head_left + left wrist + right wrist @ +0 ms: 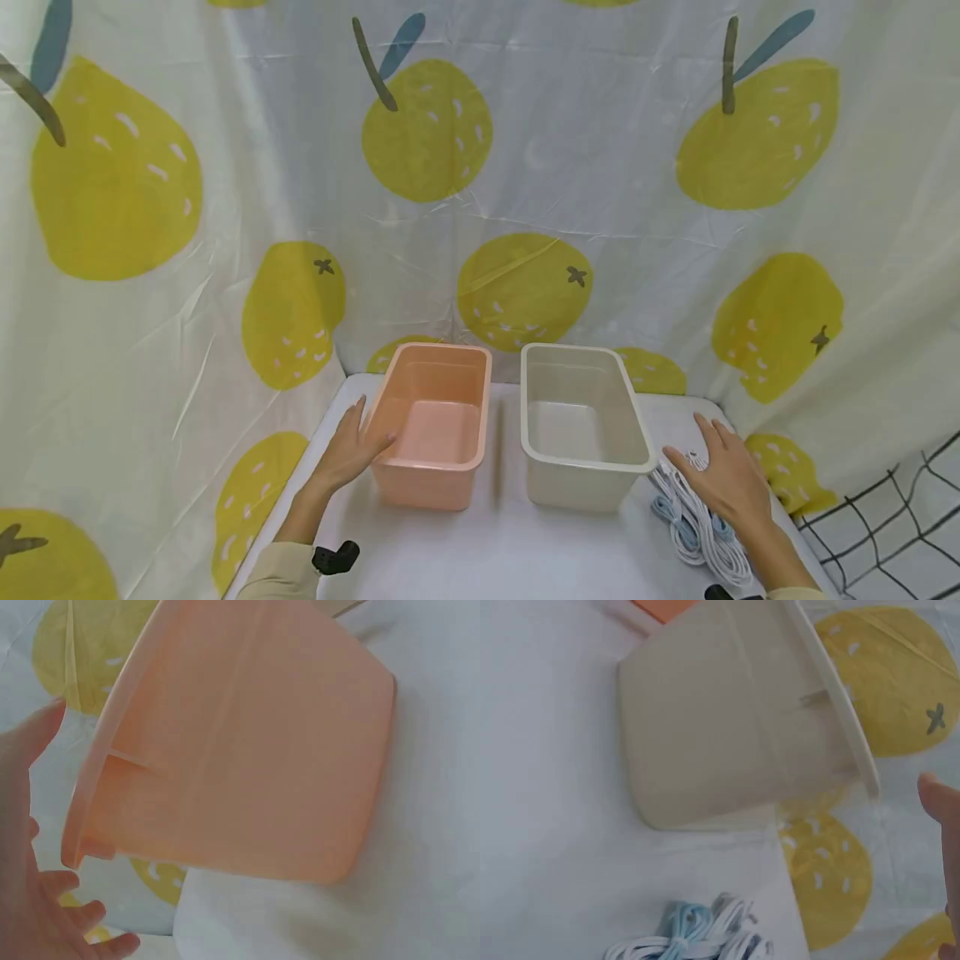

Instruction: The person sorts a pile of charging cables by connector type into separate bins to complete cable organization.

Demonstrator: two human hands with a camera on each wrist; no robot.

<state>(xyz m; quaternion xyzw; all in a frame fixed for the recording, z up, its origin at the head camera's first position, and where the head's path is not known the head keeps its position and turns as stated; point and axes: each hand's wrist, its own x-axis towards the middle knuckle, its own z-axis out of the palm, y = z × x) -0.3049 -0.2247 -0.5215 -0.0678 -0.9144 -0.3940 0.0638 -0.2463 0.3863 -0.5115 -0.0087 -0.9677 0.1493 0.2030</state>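
A peach plastic bin (pixel 427 485) stands left of centre on the white table. My left hand (pixel 351 446) is at its left side, fingers spread and holding nothing; in the left wrist view, thumb and fingers lie just off the rim of the bin (pixel 247 750). Beside it on the right is a cream bin (pixel 573 485). My right hand (pixel 726 477) hovers to the right of that bin, fingers spread, above bundled white cables (pixel 701 533) with light-blue ties or cords among them. The right wrist view shows the cable bundle (pixel 697 934) lying near the cream bin's base (pixel 705 727).
Both bins have their inside floors showing, with a narrow gap between them. A curtain with yellow fruit (pixel 525 292) hangs behind and along the sides of the table (pixel 480 558). Black netting (pixel 888 517) is at the lower right, past the table edge.
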